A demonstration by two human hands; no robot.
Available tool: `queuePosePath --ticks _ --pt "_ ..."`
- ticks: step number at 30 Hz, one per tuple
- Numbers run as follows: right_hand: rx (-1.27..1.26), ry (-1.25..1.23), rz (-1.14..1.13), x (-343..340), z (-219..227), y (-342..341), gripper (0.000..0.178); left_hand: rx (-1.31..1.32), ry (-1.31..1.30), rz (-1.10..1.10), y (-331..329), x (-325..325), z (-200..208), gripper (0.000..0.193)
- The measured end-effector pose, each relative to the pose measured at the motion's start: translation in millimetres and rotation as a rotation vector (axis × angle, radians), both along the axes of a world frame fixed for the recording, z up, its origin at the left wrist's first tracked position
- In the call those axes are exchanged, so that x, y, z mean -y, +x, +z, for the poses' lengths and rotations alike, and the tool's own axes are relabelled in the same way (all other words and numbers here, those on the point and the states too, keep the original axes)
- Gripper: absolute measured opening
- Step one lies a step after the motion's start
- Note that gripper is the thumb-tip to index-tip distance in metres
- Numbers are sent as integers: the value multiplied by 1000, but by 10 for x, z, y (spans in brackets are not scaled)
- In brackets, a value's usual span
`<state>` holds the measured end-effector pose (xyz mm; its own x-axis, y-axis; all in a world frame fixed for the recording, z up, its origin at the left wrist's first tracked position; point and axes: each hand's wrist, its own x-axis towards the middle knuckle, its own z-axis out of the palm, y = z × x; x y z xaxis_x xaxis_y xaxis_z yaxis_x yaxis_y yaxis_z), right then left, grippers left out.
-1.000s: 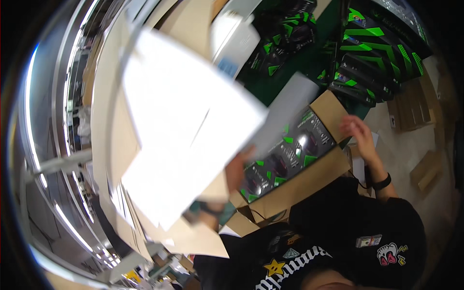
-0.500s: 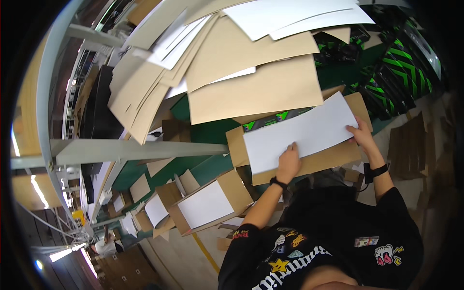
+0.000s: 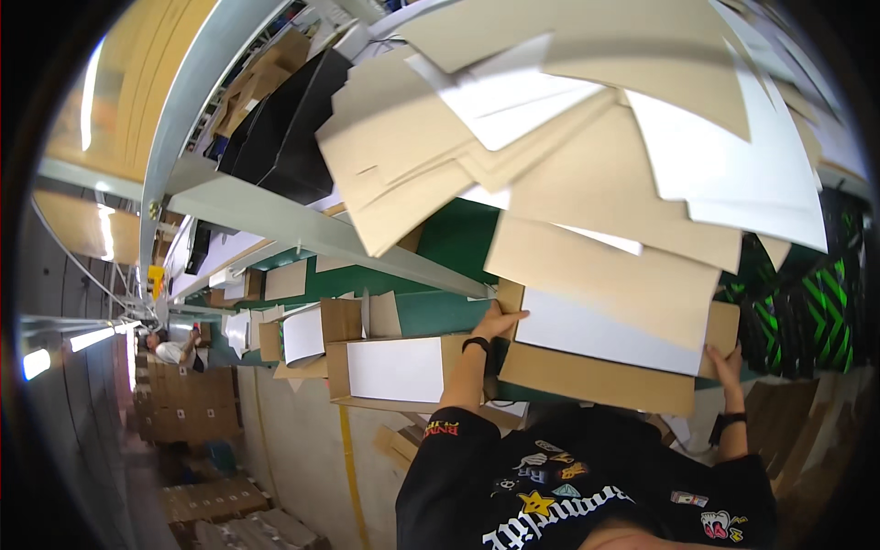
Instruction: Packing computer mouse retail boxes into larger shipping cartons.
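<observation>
In front of me is an open cardboard box (image 3: 596, 380) with its flaps folded out. A white sheet (image 3: 610, 335) lies inside it, covering the contents. My left hand (image 3: 498, 327) grips the box's left end, its thumb reaching in over the edge beside the sheet. At the right end my right hand (image 3: 726, 368) holds the box wall by the end flap, with fingers partly hidden. Large tan cardboard sheets (image 3: 605, 266) overhang the box's far side.
To the left, another open box (image 3: 339, 376) with a white sheet stands in line with more boxes. A grey metal beam (image 3: 321, 234) runs beyond it. Black-and-green packages (image 3: 807, 312) stand at the right. A person (image 3: 174, 351) is far left.
The white sheet, earlier held tilted over the box, now lies down in it. My hands have moved apart to the box's two ends. The view has turned left.
</observation>
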<state>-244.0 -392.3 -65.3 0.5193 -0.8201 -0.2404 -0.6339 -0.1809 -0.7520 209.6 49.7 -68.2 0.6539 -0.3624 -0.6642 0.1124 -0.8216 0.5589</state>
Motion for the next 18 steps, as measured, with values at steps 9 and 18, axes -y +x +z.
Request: queuePosePath --ticks 9,18 --pt "-509 -243 -84 -334 -466 323 77 -383 -584 453 -371 84 -265 74" --pt "-518 -215 -79 -1602 -190 1532 68 405 -603 82 439 123 39 45"
